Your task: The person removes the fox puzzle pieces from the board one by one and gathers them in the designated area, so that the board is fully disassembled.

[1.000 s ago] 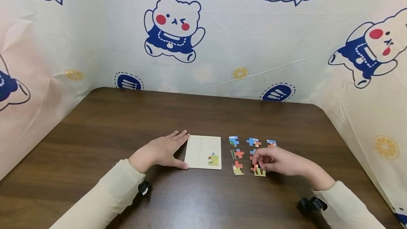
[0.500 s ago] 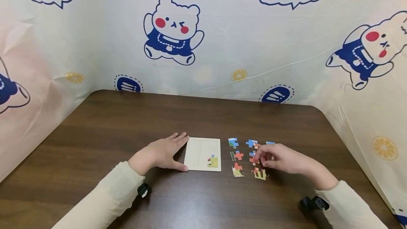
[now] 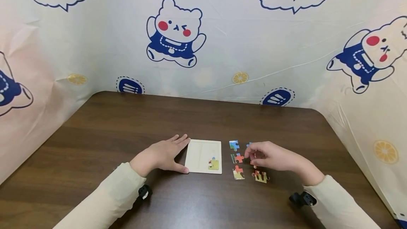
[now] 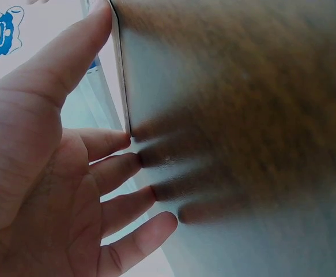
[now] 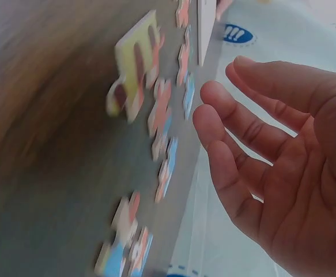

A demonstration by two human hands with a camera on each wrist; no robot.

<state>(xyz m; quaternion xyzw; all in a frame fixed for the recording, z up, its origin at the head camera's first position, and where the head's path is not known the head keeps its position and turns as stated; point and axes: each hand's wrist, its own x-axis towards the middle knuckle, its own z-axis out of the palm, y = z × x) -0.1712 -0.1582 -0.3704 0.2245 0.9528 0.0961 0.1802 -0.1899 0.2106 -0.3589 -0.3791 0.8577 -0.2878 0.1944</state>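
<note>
A pale wooden puzzle tray (image 3: 201, 151) lies on the table, with a yellow-green puzzle piece (image 3: 214, 164) in its lower right corner. My left hand (image 3: 160, 156) touches the tray's left edge with thumb and fingertips, its fingers straight; the left wrist view shows them along the tray's edge (image 4: 121, 86). Over the loose pieces hovers my right hand (image 3: 271, 157), covering some of them. In the right wrist view its thumb and loosely bent fingers stand apart with nothing between them. Below it lies a yellow-green piece with brown stripes (image 3: 261, 177).
Between tray and right hand stands a column of loose pieces: a blue-green one (image 3: 234, 145), a red one (image 3: 239, 158) and a red-yellow one (image 3: 238, 173). More pieces (image 5: 121, 231) show in the right wrist view. A printed cloth (image 3: 222, 45) hangs behind the brown table (image 3: 178, 200).
My right hand has come away from the striped yellow-green piece, which now lies slightly turned, and has moved left over the middle pieces. The left hand stays at the tray.
</note>
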